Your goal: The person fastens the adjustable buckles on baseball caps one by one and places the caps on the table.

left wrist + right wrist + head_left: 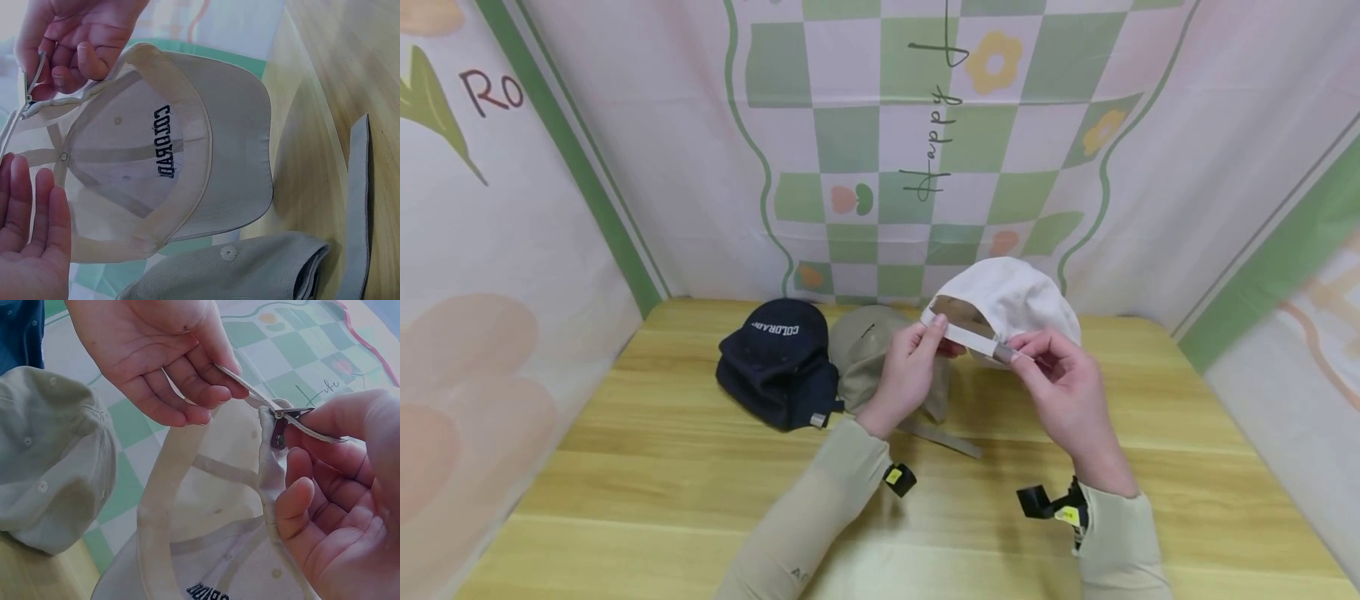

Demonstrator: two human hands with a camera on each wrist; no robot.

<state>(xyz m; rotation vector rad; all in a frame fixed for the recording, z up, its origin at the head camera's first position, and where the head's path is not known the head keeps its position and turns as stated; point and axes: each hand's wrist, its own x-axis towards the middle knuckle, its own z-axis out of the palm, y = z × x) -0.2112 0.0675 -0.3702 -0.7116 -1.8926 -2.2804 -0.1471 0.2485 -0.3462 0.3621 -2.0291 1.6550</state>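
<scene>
Above table, white cap, dark inner lettering, metal buckle

- The white cap is made of matt cloth.
- Its strap is fitted with a shiny metal buckle.
- Left of the white cap, the beige cap and navy cap are sewn from matt cloth.
- Below it, smooth wood grain is shown by the surface.
- Behind it, a matt fabric backdrop is hung.
</scene>
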